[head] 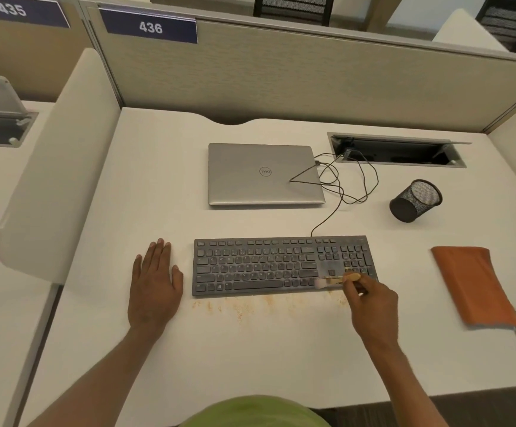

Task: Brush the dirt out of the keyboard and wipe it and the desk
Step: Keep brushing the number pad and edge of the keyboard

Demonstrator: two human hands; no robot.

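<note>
My right hand [370, 300] pinches a small wooden brush [338, 279], its pale bristles on the lower right keys of the dark keyboard [269, 266], which lies at centre frame on the white desk [250, 349]. Orange dirt [244, 306] speckles the desk just below the keyboard's front edge. My left hand [153, 288] rests flat, fingers straight, just left of the keyboard. An orange cloth [475, 285] lies at right, well apart. A closed Dell laptop [263, 174] sits above.

An open-plan office workstation.
Fabric partitions [312, 75] with numbered signs [151, 27] wall off the white worktop [250, 349]; a closed laptop [263, 174] and cable hatch [397, 149] sit toward its far edge.
</note>
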